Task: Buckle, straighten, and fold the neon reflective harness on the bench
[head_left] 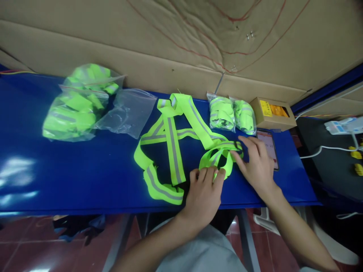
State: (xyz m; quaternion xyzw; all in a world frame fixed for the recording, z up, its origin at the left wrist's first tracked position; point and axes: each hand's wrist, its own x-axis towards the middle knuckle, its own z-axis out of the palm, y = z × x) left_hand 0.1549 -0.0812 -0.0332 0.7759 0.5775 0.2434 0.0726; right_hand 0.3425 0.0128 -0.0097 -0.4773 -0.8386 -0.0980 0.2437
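Note:
A neon-yellow reflective vest (174,151) made of straps with grey stripes lies spread on the blue table, its right part looped and bunched. My left hand (204,194) rests at the near edge of this bunch, fingers curled over a strap; what lies under the fingertips is partly hidden. To the right, my right hand (258,166) has its thumb and index finger on either side of a strap end with a dark buckle (237,145). The vest's left straps lie loose, away from both hands.
Bagged vests (72,113) and a flat clear zip bag (129,111) lie at the left. Two bagged vests (222,113) stand behind my right hand, near a cardboard box (273,113). A phone (268,145) lies partly behind that hand. A cardboard-coloured wall (113,49) borders the table's back.

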